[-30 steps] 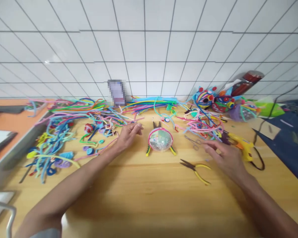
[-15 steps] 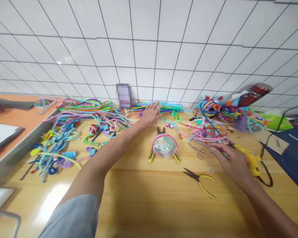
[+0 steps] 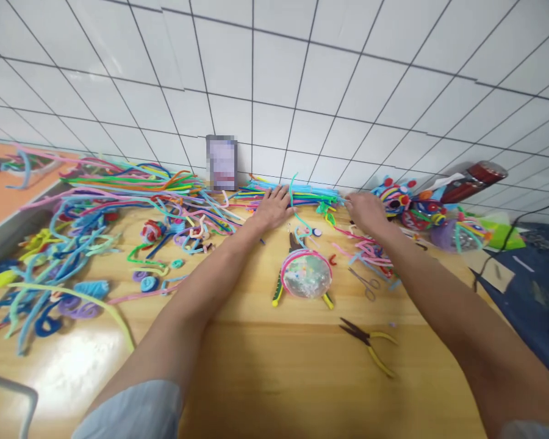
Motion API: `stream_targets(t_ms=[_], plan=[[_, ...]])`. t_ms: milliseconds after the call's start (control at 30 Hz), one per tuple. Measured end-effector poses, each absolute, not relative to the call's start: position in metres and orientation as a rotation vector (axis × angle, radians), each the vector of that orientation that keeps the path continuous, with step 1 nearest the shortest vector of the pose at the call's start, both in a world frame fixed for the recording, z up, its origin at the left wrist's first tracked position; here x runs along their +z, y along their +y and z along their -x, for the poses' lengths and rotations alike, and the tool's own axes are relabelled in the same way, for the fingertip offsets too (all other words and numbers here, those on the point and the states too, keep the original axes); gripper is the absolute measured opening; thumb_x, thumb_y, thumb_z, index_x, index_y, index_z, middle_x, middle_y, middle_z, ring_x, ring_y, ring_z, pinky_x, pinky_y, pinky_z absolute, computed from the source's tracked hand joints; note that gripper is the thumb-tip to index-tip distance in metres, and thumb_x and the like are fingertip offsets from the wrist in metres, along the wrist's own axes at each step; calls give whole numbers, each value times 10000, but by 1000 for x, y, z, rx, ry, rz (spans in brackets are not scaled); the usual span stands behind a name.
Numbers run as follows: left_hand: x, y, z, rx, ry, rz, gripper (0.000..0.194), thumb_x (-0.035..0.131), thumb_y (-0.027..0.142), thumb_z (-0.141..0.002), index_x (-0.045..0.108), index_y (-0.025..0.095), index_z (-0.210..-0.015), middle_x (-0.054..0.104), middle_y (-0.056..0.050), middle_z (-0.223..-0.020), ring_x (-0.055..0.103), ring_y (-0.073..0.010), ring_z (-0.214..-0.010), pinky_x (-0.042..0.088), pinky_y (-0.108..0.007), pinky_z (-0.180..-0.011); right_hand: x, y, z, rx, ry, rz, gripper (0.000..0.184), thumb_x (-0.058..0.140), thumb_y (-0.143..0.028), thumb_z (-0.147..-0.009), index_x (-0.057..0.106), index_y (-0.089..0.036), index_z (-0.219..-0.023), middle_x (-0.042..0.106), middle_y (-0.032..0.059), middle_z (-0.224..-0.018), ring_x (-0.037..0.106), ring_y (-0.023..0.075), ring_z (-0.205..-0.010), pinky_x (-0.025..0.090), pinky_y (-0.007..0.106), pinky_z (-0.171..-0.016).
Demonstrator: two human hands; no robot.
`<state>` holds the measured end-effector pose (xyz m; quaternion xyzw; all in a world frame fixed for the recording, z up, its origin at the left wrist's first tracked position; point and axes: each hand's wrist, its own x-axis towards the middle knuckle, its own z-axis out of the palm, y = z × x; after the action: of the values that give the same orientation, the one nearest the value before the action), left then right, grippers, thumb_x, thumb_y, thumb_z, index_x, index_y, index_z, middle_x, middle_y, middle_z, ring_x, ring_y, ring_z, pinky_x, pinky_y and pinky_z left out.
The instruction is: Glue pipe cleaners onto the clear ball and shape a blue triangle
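Multicoloured stem bundle [image 3: 313,196]: far edge of worktop [image 3: 274,366], centre, along the wall [image 3: 274,73]. Left hand [image 3: 273,210]: fingers extended, laid over the bundle's left part. Right hand [image 3: 366,212]: fingers bent, at its right end; whether gripping, cannot tell. Nearer: clear dome [image 3: 307,277], pink-rimmed, over green-handled pliers [image 3: 278,288]. To right: scissors [image 3: 365,283]; nearer still, yellow-handled pliers [image 3: 362,335].

Over by the tiled wall [image 3: 274,73], the left hand [image 3: 273,209] lies with fingers spread on a row of coloured pipe cleaners [image 3: 315,197], and the right hand [image 3: 365,212] is at the row's right end, its grip hard to make out. Nearer on the wooden table [image 3: 274,372], a pink-rimmed clear ball [image 3: 307,277] sits over green-handled pliers [image 3: 278,289], with scissors [image 3: 369,283] and yellow-handled pliers [image 3: 368,344] to its right.
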<state>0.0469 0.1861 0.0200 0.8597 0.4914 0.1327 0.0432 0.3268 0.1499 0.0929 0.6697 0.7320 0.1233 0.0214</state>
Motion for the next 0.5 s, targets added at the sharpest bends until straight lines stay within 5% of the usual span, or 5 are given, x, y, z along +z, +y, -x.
stream_targets(t_ms=[133, 367, 500], plan=[[20, 189, -48, 397, 1510, -2607, 661, 431, 496, -1082, 438, 105, -1614, 304, -186, -1767, 242, -331, -1663, 172, -540, -1356, 84, 167, -325, 388, 2222, -2036, 434, 439, -296, -1050, 759, -127, -1291, 782, 239, -1180, 697, 366, -1100, 494, 422, -866], [20, 187, -49, 400, 1502, -2560, 703, 420, 504, -1078, 387, 93, -1647, 291, -201, -1768, 220, -338, -1669, 148, -537, -1358, 131, 143, -359, 537, 2089, -2143, 430, 435, -258, -1044, 825, -76, -1039, 756, 274, -1144, 664, 371, -1117, 469, 443, -881], [22, 187, -49, 418, 1502, -2499, 726, 440, 522, -1064, 383, 98, -1650, 263, -197, -1778, 190, -342, -1678, 117, -534, -1363, 167, 92, -412, 657, 1982, -2313, 436, 419, -326, -1041, 828, -178, -1007, 761, 205, -1061, 673, 365, -1086, 502, 475, -876]])
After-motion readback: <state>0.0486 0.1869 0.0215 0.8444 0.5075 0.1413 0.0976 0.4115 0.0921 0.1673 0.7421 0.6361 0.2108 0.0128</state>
